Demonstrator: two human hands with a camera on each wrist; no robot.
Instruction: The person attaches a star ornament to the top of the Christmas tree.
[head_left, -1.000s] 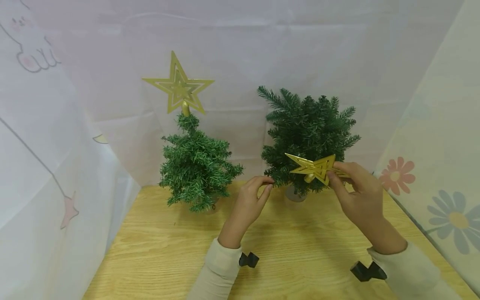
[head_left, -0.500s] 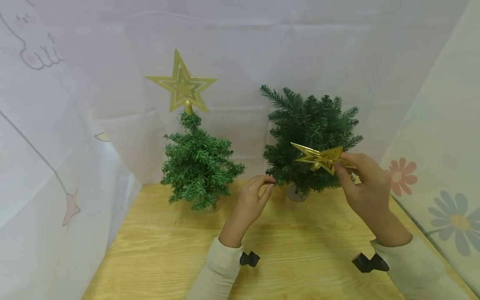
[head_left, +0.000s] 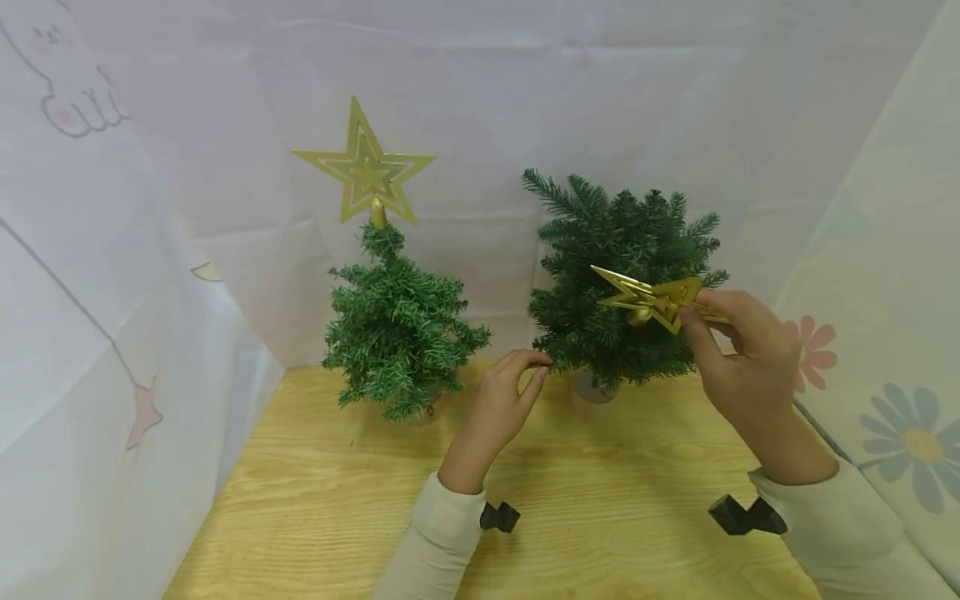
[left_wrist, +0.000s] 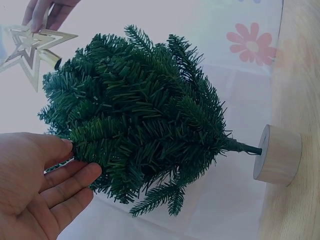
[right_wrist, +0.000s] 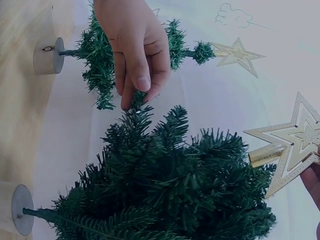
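My left hand (head_left: 501, 400) pinches the tip of a low branch on the dark green Christmas tree (head_left: 622, 246), fingers and thumb around it in the right wrist view. That tree stands upright on a round pale base (left_wrist: 280, 156), its top bushy. My right hand (head_left: 753, 358) holds a gold star tree topper (head_left: 667, 293) by one point, between thumb and fingers. The star lies tilted in front of the tree's upper branches in the head view. Its hollow gold socket (left_wrist: 50, 58) points toward the treetop in the left wrist view.
To the left stands a lighter green Christmas tree (head_left: 397, 333) with another gold star (head_left: 367, 171) on its top. Both trees stand near the back of the wooden table (head_left: 315, 500). Printed cloth walls (head_left: 480, 108) enclose the back and sides.
My right hand has moved up and to the right with the star, from the tree's lower branches to higher in front of it. The left hand stays at the branch.
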